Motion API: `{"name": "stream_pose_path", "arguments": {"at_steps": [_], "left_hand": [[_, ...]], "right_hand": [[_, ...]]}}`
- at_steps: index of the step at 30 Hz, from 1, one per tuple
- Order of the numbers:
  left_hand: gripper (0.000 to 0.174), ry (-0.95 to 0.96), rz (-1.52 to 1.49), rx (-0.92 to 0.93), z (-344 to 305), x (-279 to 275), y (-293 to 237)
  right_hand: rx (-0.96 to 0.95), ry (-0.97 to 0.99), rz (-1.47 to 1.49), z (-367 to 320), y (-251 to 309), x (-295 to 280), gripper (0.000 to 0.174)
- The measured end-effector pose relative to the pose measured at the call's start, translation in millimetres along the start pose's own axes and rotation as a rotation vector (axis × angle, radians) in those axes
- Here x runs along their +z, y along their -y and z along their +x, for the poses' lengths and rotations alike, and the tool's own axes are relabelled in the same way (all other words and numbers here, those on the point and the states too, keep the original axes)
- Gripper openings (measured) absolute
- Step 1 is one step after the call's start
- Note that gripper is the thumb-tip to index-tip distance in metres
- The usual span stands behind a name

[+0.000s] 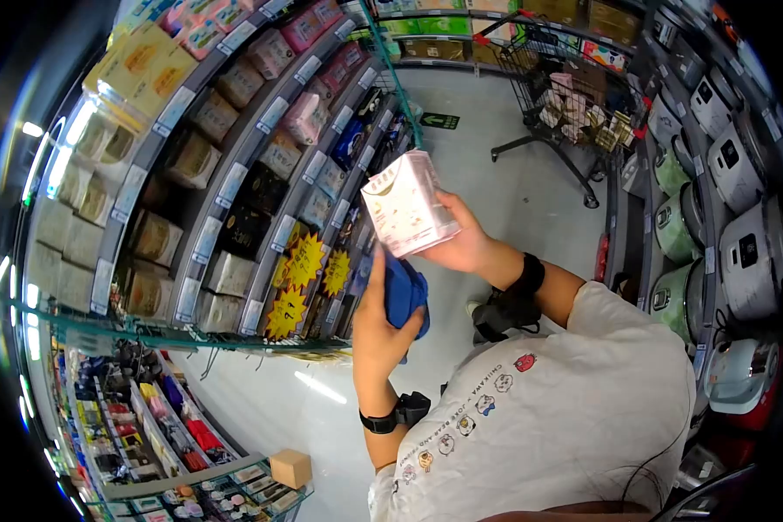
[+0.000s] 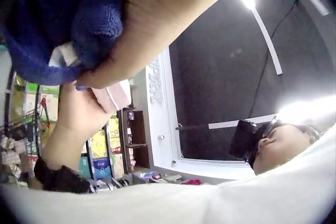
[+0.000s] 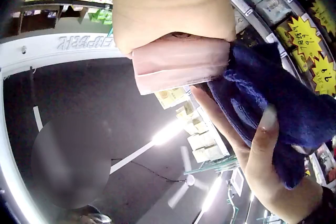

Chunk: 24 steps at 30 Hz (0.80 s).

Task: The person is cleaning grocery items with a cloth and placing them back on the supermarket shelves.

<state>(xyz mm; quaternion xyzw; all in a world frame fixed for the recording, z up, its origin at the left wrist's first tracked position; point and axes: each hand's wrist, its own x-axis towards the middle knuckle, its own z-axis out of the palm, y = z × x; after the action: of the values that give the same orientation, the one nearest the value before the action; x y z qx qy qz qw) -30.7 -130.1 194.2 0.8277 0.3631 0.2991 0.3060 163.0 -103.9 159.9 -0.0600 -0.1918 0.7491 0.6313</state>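
In the head view my right hand holds a pale pink box-shaped pack printed with small patterns and a dark curved mark near its top. Just below, my left hand grips a folded dark blue knitted cloth, its thumb lying across the fabric. One straight left finger points up at the pack's lower edge. From the right wrist, the cloth bunches against the end of the pack, with the left thumb pressed on it. Much of the right hand's grip is hidden behind the pack.
Shelves of packaged goods with yellow starburst price signs run along the left. A shopping cart loaded with packs stands ahead. Rice-cooker-like appliances line the right shelf. A cardboard box sits at lower left.
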Motion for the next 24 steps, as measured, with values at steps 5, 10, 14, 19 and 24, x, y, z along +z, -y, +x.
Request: {"name": "stream_pose_path", "arguments": {"at_steps": [5, 10, 14, 19, 24], "left_hand": [[0.107, 0.212, -0.061, 0.009, 47, 16, -11], [0.109, 0.291, -0.109, 0.107, 98, 43, -8], [0.111, 0.349, -0.252, 0.045, 132, 58, 4], [0.109, 0.321, -0.205, -0.005, 172, 76, -4], [0.090, 0.323, -0.269, 0.010, 192, 91, 6]], "right_hand": [[-0.007, 0.076, 0.110, 21, 30, -14, 0.063], [-0.053, 0.179, 0.227, 35, 72, -27, 0.061], [-0.097, 0.257, 0.214, 47, 101, -47, 0.056], [-0.357, 0.163, -0.375, 61, 128, -65, 0.058], [-0.574, 0.004, -0.866, 69, 145, -65, 0.066]]}}
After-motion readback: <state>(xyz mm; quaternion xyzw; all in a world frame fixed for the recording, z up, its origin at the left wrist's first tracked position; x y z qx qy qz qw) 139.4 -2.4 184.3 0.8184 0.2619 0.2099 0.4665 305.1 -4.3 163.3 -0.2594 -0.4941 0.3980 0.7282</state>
